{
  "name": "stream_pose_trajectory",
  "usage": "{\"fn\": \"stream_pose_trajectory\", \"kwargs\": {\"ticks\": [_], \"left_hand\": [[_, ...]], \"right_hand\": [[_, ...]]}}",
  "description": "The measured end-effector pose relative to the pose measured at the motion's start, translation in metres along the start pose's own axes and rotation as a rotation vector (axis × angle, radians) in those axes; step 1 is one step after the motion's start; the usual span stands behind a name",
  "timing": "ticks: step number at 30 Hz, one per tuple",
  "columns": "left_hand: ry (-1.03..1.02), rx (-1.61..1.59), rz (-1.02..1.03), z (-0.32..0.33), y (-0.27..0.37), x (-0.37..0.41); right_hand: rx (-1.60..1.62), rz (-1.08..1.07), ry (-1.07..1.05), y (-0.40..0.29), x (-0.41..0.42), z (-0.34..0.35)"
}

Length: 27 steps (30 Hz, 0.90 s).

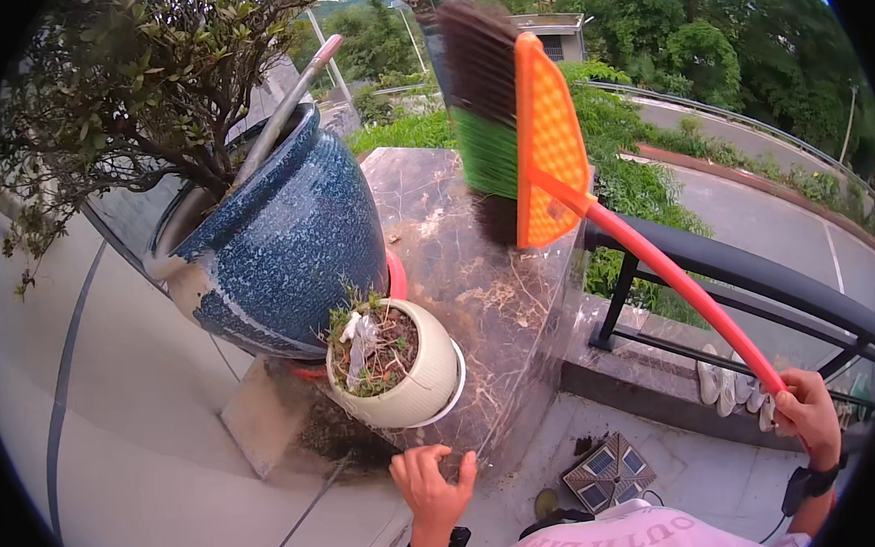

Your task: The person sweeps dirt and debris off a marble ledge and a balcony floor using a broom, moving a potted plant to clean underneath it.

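Note:
My right hand (808, 410), at the lower right, grips the red handle of a broom (550, 146). The broom head is raised, with an orange plastic body and dark and green bristles, above a marbled stone ledge (450, 235). My left hand (434, 484) is at the ledge's near edge, fingers curled and apart, holding nothing. Just beyond it a cream ribbed flowerpot (406, 373) with soil, small plants and a scrap of clear plastic stands on a white saucer. Behind that, a big speckled blue glazed pot (293, 245) holds a shrub (148, 88) and a leaning pole (288, 106).
A black metal railing (738, 277) runs along the right, with several white shoes (715, 384) on the sill beneath. On the tiled floor lies a square solar-panelled lamp top (607, 474). A pale wall (151, 381) borders the left. Beyond are trees and a road.

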<state>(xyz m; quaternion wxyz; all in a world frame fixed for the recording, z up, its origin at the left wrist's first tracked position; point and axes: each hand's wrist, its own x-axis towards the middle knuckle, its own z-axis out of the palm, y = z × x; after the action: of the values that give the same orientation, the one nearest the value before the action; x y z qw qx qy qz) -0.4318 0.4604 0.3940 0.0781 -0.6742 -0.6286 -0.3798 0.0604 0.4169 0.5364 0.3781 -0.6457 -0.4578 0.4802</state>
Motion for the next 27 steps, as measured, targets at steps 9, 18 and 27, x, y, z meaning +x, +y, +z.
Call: {"fn": "stream_pose_trajectory", "kwargs": {"ticks": [9, 18, 27], "left_hand": [[0.021, -0.16, -0.345, -0.025, -0.037, 0.026], [-0.146, -0.196, -0.227, -0.016, -0.059, 0.055], [-0.114, -0.178, -0.22, -0.015, -0.051, 0.06]], "right_hand": [[0.007, -0.115, -0.267, 0.009, 0.068, 0.055], [0.039, -0.028, -0.255, 0.048, 0.022, 0.002], [0.147, 0.0, -0.243, 0.074, -0.039, -0.033]]}}
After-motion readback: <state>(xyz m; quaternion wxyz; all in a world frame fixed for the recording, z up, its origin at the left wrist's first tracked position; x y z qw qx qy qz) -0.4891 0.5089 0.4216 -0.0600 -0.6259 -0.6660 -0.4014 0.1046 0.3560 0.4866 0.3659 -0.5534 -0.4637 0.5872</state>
